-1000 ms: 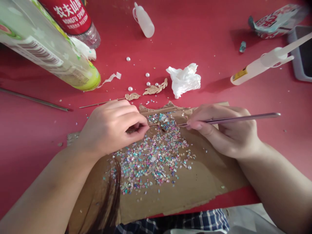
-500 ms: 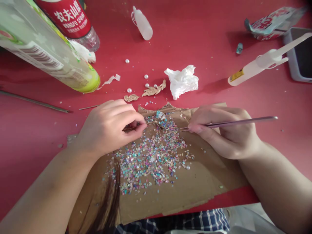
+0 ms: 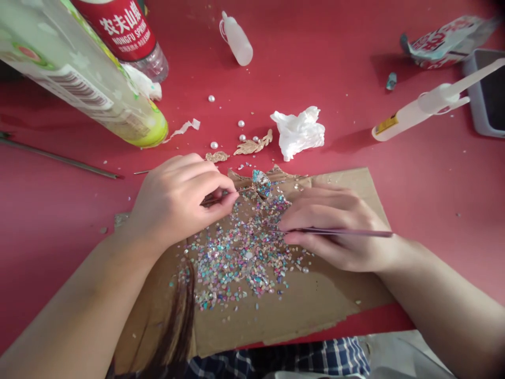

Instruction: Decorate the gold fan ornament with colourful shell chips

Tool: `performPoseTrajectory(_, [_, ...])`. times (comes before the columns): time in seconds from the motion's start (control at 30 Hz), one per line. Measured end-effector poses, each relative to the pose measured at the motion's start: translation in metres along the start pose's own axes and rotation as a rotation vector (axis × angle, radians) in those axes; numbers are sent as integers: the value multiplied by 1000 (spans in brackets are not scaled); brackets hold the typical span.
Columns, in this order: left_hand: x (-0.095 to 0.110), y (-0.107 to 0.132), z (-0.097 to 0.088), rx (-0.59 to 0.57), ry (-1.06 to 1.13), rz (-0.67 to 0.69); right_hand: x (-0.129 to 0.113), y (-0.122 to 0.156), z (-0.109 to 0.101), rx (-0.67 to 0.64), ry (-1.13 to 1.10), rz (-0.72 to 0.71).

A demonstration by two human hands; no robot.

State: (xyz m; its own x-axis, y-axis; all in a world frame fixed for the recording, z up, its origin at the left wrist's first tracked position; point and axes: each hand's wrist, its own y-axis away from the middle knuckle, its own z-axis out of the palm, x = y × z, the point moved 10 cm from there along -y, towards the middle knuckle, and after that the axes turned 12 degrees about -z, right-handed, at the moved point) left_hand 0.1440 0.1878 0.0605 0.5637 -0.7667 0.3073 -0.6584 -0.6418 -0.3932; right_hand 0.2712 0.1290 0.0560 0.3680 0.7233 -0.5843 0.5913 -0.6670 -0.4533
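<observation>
L hand pinches thin wire stem between thumb + fingertips, fingers curled in. Stem leads to small fan-shaped leaf piece covered w/ shell chips, held just over top edge of cardboard sheet. R hand closed around slim metal tweezers, tips pointing L over the chips, apart from leaf piece. Loose multicolour shell chips spread on cardboard below both hands. Cardboard lies on red surface. Past its top edge: 2 gold leaf pieces, pearl beads, crumpled tissue. Further back: small squeeze bottle, glue tube, Nongfu Spring bottle, big bottle on its side.
</observation>
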Motion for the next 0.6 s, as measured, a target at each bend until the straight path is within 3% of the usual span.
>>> performPoseTrajectory(0.17, [0,0,1,-1,7,5,6,2,-14,108,72,71])
performPoseTrajectory(0.3, [-1,0,2,-19,-1,-11,-2,-3,0,-10,64,-3])
performPoseTrajectory(0.47, [-3,0,4,-36,13,-25,1,0,-12,95,109,50])
performPoseTrajectory(0.6, [-4,0,4,-31,27,-37,0,0,-3,23,25,28])
